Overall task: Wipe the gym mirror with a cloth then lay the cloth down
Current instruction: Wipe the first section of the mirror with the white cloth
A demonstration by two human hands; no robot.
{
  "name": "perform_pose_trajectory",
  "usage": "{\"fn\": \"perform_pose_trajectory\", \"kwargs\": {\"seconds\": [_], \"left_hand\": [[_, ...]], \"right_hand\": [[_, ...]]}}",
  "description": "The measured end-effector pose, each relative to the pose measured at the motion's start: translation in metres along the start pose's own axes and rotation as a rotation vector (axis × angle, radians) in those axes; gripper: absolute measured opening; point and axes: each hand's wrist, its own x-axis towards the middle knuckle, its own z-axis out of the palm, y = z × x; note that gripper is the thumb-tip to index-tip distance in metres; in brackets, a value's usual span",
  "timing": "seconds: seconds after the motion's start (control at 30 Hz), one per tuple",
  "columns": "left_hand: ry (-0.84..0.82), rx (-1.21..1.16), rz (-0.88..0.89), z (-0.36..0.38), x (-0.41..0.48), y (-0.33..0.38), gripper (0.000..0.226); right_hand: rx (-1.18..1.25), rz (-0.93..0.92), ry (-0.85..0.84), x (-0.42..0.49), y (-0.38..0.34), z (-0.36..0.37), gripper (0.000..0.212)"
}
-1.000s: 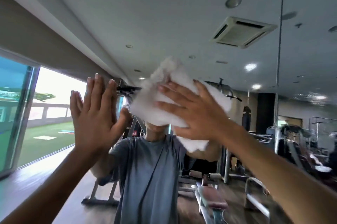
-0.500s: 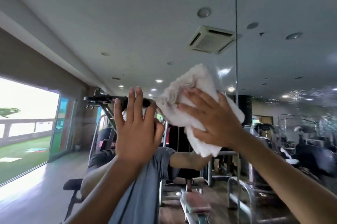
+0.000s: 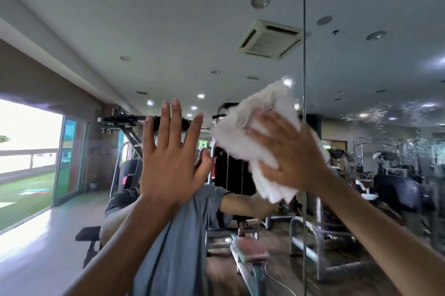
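Against glossy mirror [image 3: 361, 62], fluffy folded cloth [image 3: 243, 132]

No word, number or brand mark can be read anywhere. The cloth [image 3: 260, 132] is plain white (no tag shows). A coloured patch [image 3: 33, 191] on the grass [image 3: 21, 209] outside and a pink patch [image 3: 125, 179] on a gym machine [image 3: 130, 141] are too blurred to read.

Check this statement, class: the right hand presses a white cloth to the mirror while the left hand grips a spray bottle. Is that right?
Not quite. The left hand grips nothing: it is raised open, fingers straight, palm toward the mirror. The head view shows this. The rest stands: the right hand presses the white cloth to the mirror.
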Motion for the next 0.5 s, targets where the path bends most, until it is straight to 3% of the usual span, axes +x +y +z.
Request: {"fn": "perform_pose_trajectory", "kwargs": {"seconds": [0.17, 0.23, 0.3, 0.43, 0.5], "left_hand": [[0.015, -0.003, 0.001, 0.002, -0.002, 0.001, 0.067], [0.021, -0.009, 0.002, 0.003, 0.0, 0.0, 0.066], [0.012, -0.015, -0.001, 0.003, -0.002, -0.002, 0.065], [-0.003, -0.009, 0.022, 0.0, -0.035, 0.002, 0.064], [-0.007, 0.007, 0.037, 0.0, -0.048, 0.006, 0.064]], "right_hand": [[0.079, 0.705, 0.113, 0.055, 0.03, -0.002, 0.069], [0.066, 0.77, 0.146, 0.064, 0.001, 0.002, 0.068], [0.081, 0.651, 0.116, 0.044, -0.035, 0.005, 0.068], [0.046, 0.059, 0.021, -0.035, -0.052, 0.009, 0.076], [0.012, 0.078, -0.007, -0.049, -0.027, 0.009, 0.076]]}}
